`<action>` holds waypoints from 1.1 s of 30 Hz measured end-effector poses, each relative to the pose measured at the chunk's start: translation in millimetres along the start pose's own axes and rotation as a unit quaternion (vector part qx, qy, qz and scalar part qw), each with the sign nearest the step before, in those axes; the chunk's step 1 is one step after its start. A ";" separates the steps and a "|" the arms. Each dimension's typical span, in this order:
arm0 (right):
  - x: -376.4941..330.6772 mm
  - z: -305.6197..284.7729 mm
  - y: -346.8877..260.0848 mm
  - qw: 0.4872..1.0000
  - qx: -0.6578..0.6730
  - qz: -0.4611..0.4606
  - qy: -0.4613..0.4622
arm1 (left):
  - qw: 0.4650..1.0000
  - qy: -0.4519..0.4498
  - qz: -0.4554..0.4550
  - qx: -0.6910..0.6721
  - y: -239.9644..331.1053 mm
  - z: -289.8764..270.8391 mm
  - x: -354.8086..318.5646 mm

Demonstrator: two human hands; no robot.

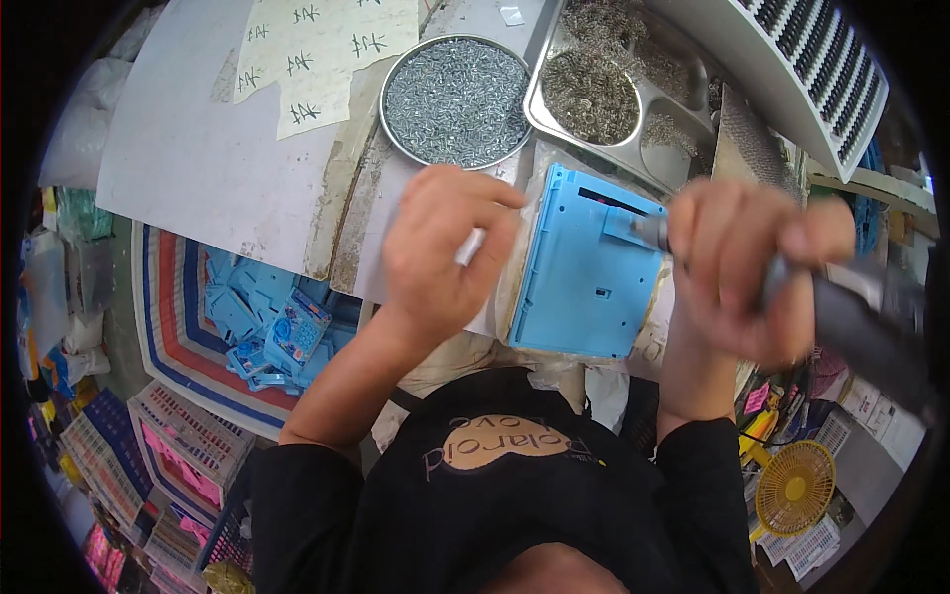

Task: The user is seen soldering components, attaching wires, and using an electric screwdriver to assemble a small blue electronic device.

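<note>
A light blue plastic casing (584, 272) lies flat on the workbench in front of me. My right hand (737, 267) is closed around a grey powered screwdriver (851, 322), whose tip meets the casing's upper right corner. My left hand (445, 247) hovers just left of the casing with the fingers curled together; something small and white shows between the fingertips, too small to identify. A round metal pan of small silver screws (457, 99) sits just beyond my left hand.
A steel tray (633, 148) with compartments of metal springs stands at the back right, beside a white slatted rack (811, 69). Below left, a striped bag (188, 337) holds blue plastic parts. Crates (168, 445) and a yellow fan (797, 485) sit on the floor.
</note>
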State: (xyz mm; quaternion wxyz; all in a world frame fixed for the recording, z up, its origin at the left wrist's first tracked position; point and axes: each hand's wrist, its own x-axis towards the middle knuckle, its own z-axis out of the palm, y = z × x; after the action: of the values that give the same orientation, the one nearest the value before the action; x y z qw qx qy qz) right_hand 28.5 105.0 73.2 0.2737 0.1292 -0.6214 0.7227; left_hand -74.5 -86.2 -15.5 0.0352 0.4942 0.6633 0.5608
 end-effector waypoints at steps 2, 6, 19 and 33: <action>8.8 -4.4 25.4 1.000 -0.019 -0.008 0.019 | 1.000 -0.014 -0.020 -0.016 -0.8 3.2 -9.1; 12.2 -2.9 54.9 0.998 -0.010 0.001 0.054 | 0.997 -0.061 0.045 -0.004 14.6 17.1 -8.3; 14.2 4.4 43.7 0.998 0.019 0.052 0.031 | 0.990 -0.067 0.019 0.118 19.3 26.4 -25.6; 0.0 10.7 28.5 0.999 -0.036 0.021 -0.013 | 0.994 -0.067 -0.079 -0.040 13.7 12.1 -21.5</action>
State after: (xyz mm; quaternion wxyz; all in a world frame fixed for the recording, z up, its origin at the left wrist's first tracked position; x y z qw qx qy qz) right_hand 11.0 92.4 51.7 0.2547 0.1160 -0.6529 0.7038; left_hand -47.8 -94.2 -20.2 0.1435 0.4753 0.6732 0.5479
